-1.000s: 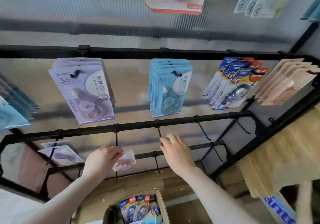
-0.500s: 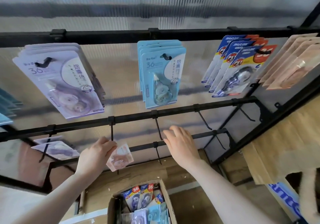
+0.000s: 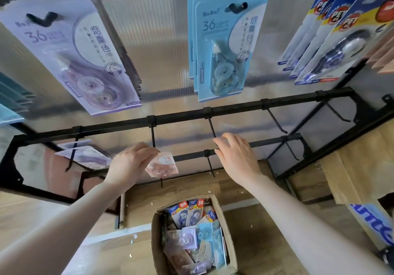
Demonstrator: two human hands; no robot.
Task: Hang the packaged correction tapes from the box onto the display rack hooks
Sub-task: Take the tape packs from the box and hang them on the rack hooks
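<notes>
Since the earlier frames the camera has tipped further down, so the hanging packs sit higher and larger in the head view and more of the cardboard box (image 3: pixel 221 228) shows; both hands have stayed close to where they were by the lower rails.

Head view: the left hand (image 3: pixel 130 164) is curled, pinching a pink packaged correction tape (image 3: pixel 163 165) by its upper left corner between thumb and fingers. The pack hangs tilted just beside an empty black hook (image 3: pixel 153 135) that comes down from the middle rail (image 3: pixel 234 109). Whether the pack already touches that hook cannot be told.

The right hand (image 3: pixel 235 155) holds no pack. Its fingers are bent over the lower rail (image 3: pixel 191 157), with the fingertips (image 3: pixel 219 141) at the foot of another empty hook (image 3: pixel 211 128); how firmly they close on the rail is not clear.

Above, on the rack, hang a stack of purple packs (image 3: pixel 85 57), a stack of light blue packs (image 3: pixel 221 48) and, at the right, blue and white packs (image 3: pixel 341 40). A few purple packs (image 3: pixel 85 154) lie on a low hook at the left.

Below the hands, the open box stands on the wooden floor (image 3: pixel 255 221), filled with mixed packs in blue, purple and pink.
</notes>
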